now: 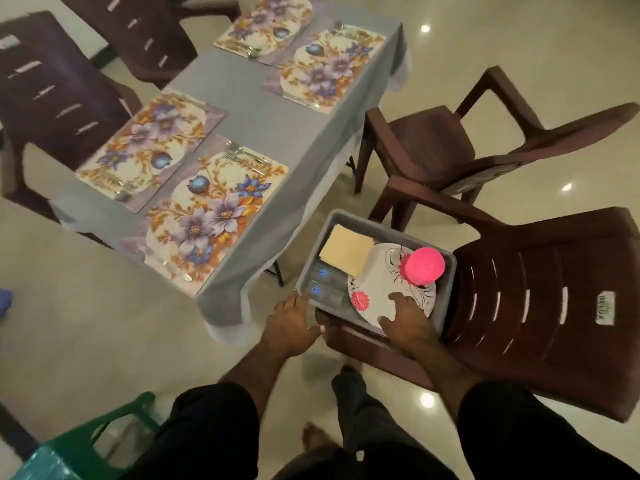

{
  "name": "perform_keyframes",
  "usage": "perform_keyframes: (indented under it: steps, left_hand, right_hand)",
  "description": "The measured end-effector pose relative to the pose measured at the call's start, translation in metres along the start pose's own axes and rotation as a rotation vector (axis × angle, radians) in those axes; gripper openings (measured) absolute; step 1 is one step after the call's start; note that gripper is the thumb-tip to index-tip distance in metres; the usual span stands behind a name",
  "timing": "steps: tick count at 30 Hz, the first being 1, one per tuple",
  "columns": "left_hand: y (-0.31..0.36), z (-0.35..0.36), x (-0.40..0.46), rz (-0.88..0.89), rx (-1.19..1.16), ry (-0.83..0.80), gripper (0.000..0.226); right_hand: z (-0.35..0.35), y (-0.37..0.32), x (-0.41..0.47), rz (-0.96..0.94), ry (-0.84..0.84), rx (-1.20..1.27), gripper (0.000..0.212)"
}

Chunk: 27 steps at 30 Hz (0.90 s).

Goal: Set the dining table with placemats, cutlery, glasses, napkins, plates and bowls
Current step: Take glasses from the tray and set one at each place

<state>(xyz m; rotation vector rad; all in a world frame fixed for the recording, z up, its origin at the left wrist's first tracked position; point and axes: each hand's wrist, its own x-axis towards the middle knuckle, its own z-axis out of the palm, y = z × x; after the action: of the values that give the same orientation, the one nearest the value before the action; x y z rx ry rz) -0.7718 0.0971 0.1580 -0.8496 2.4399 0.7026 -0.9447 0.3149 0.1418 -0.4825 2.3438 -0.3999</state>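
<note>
A grey tub [446, 282] stands on a brown chair seat and holds a white flowered plate [381, 289], a pink upturned bowl [425, 265], cream napkins [346, 253] and clear glasses [323, 284]. My right hand [405, 320] grips the plate's near rim, fingers on top. My left hand [294, 322] holds the tub's near left corner. Several floral placemats lie on the grey-clothed table [273, 133]; the nearest placemat [207, 216] has a fork and spoon [242, 155] at its far end.
Brown plastic chairs surround the table: one under the tub [540, 306], one behind it [436, 140], two on the far side [52, 95]. A green stool [86, 441] stands at the lower left. My legs and bare feet show at the bottom.
</note>
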Motion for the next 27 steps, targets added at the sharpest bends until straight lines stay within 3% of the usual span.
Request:
perform_keyframes:
  steps: [6, 12, 17, 21, 27]
  left_hand:
    - [-0.011, 0.011, 0.098, 0.039, -0.03, -0.02, 0.086]
    - [-0.017, 0.037, 0.189, 0.11, -0.115, -0.115, 0.079]
    - [-0.018, 0.032, 0.27, 0.18, -0.067, -0.082, 0.068]
    - [-0.023, 0.027, 0.306, 0.218, -0.033, -0.071, 0.067]
    - [-0.021, 0.025, 0.316, 0.241, -0.015, -0.079, 0.062]
  right_hand:
    - [0.039, -0.002, 0.114, 0.213, -0.11, 0.305, 0.058]
    - [0.072, -0.005, 0.205, 0.496, -0.11, 0.719, 0.044]
    - [0.095, -0.01, 0.271, 0.495, -0.022, 0.884, 0.04]
    - [0.104, -0.02, 0.303, 0.509, 0.086, 1.054, 0.018]
    - [0.119, -0.01, 0.311, 0.508, 0.159, 0.982, 0.027]
